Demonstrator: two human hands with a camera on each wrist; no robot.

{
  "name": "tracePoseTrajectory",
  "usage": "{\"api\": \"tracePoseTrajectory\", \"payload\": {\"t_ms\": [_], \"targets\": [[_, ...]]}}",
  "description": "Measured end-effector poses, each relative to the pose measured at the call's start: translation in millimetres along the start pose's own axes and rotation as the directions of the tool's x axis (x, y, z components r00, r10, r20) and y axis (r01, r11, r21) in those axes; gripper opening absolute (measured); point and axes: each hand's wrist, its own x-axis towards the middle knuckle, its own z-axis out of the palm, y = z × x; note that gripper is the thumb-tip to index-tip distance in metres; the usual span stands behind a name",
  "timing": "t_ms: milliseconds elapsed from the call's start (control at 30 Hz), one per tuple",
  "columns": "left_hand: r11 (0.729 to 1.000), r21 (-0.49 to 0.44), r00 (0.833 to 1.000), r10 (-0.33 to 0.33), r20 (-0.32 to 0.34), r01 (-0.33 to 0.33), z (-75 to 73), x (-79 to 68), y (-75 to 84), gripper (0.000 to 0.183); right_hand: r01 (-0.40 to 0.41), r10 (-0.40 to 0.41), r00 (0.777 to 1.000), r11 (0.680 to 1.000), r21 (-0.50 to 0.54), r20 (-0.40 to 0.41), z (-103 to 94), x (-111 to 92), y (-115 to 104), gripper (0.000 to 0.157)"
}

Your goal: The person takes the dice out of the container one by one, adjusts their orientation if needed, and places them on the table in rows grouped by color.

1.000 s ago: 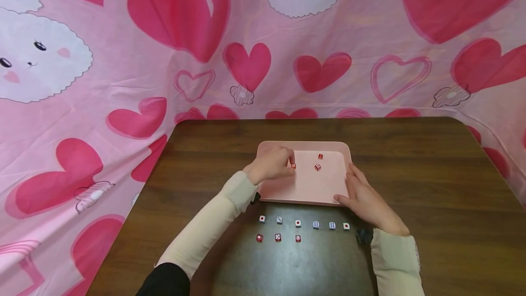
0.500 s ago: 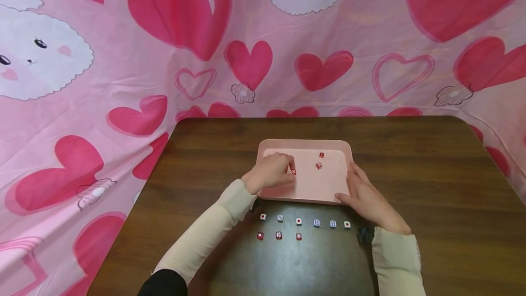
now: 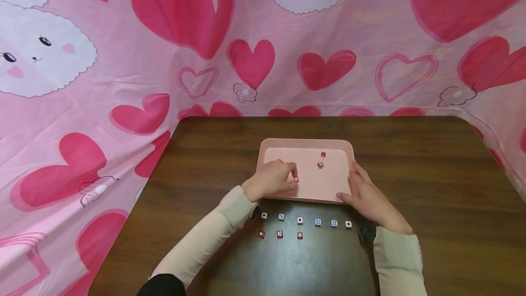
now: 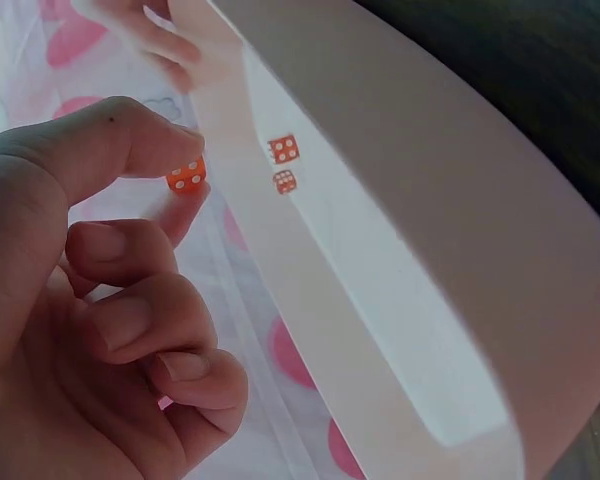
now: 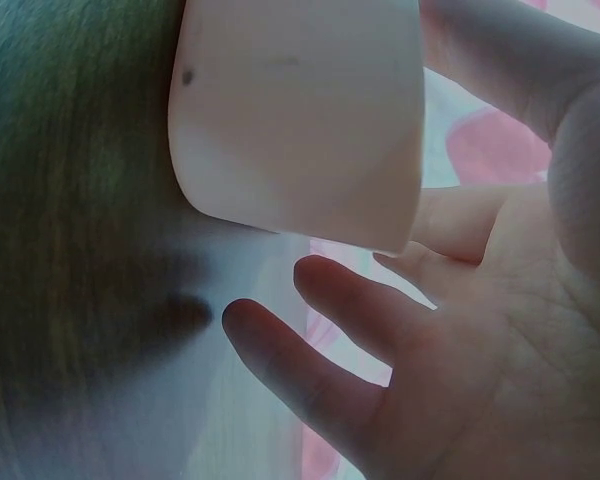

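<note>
In the head view my left hand [image 3: 272,179] is over the left part of a pink tray [image 3: 318,186]. Its thumb and index finger pinch a red die [image 4: 187,177] with white dots, while the other fingers curl toward the palm in the left wrist view. Two more red dice, one farther back [image 3: 323,154] and one nearer [image 3: 320,165], lie on the tray floor. At the tray's front right corner my right hand [image 3: 371,200] rests with fairly straight fingers along the right side and the thumb at the front rim.
In front of the tray, a row of several white dice [image 3: 300,220] lies on the dark wooden table [image 3: 431,172]. A shorter row of three red dice [image 3: 280,234] is nearer. A pink heart-patterned cloth [image 3: 328,26] hangs behind the table.
My left hand has moved toward the tray's front with the red die between its fingertips. The right hand stays at the tray's corner. The dice rows look unchanged.
</note>
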Motion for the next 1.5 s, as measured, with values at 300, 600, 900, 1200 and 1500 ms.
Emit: {"api": "tracePoseTrajectory", "payload": {"t_ms": [300, 600, 900, 1200, 1500], "targets": [[1.000, 0.008, 1.000, -0.025, 0.003, 0.025, 3.7, -5.3, 6.1, 0.013, -0.017, 0.017, 1.000, 1.000, -0.003, 0.002, 0.2, 0.1, -0.1, 0.088], [0.999, -0.036, 0.999, -0.016, 0.029, 0.017, 6.2, -11.2, 11.0, 0.012, -0.011, 0.011, 1.000, 1.000, 0.002, 0.000, 0.5, -0.7, -0.1, 0.088], [1.000, -0.018, 0.999, 0.023, 0.041, -0.022, 12.1, -15.9, 17.2, 0.014, -0.005, 0.005, 1.000, 1.000, -0.005, -0.004, 1.5, -0.3, 1.5, 0.088], [0.999, -0.014, 0.997, 0.045, 0.055, -0.045, 16.2, -20.2, 23.0, 0.014, 0.000, 0.000, 1.000, 1.000, -0.003, -0.005, 1.8, 0.6, 1.1, 0.087], [0.996, 0.019, 0.995, 0.085, 0.058, -0.086, 21.0, -23.6, 29.6, 0.009, -0.004, 0.004, 1.000, 1.000, -0.011, -0.007, 2.0, 1.2, 0.5, 0.086]]}}
